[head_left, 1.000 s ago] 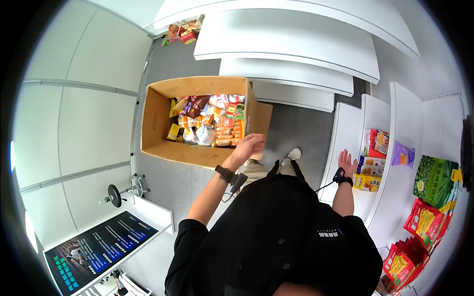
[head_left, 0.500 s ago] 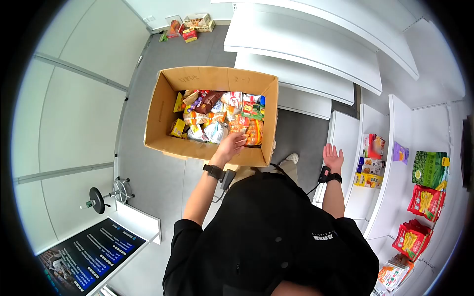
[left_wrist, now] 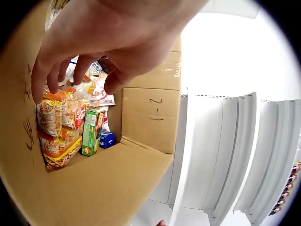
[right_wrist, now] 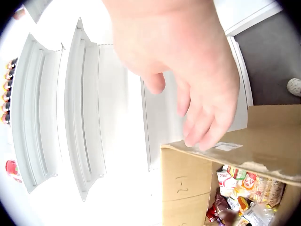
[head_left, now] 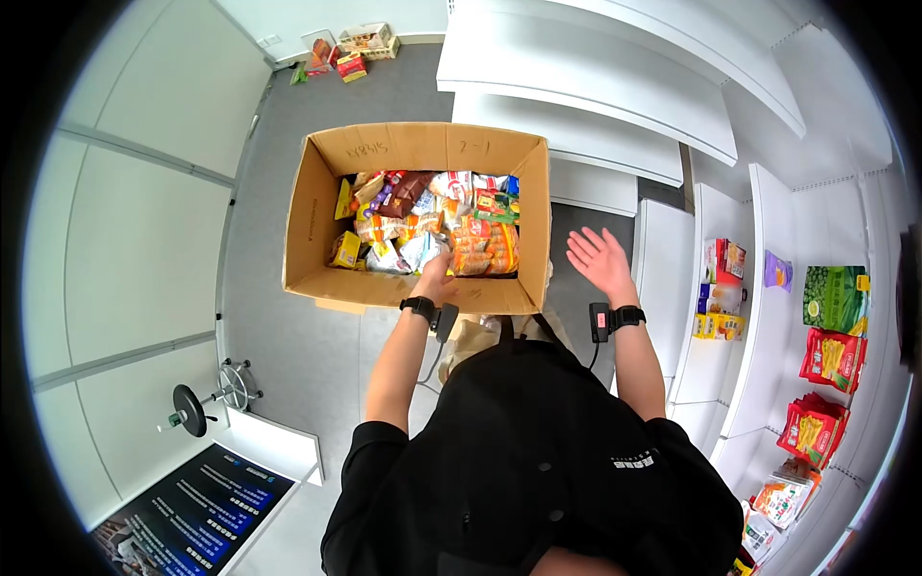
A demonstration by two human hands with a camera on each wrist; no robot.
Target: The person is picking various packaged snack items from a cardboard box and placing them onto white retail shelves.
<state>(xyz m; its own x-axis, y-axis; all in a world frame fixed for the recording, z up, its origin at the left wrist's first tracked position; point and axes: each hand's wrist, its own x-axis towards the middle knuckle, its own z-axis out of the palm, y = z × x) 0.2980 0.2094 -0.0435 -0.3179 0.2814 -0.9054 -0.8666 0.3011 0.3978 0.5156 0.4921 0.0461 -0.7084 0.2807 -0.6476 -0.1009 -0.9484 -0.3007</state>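
Observation:
A cardboard box (head_left: 331, 278) full of packaged snacks stands in front of the person. My left hand (head_left: 437, 276) reaches over its near wall, fingers loosely bent and nothing in them. In the left wrist view that hand (left_wrist: 108, 42) hangs above orange noodle-like snack packs (left_wrist: 59, 146) and a green box (left_wrist: 92, 132). Beside the box's right wall, my right hand (head_left: 600, 261) is spread with the palm up. The right wrist view has this hand (right_wrist: 188, 80) with fingertips close by the cardboard rim (right_wrist: 254, 167), holding nothing.
White shelves (head_left: 586, 72) rise beyond the box. More shelving at right holds red snack bags (head_left: 812, 427), a green bag (head_left: 834, 298) and small boxes (head_left: 718, 326). A wheeled stool (head_left: 192, 410) and a dark poster board (head_left: 197, 509) stand at left. Packages (head_left: 351, 65) lie by the far wall.
The right hand has come from beside the right-hand shelves towards the box. The left hand went from the box's right corner to its near wall. The head view has shifted.

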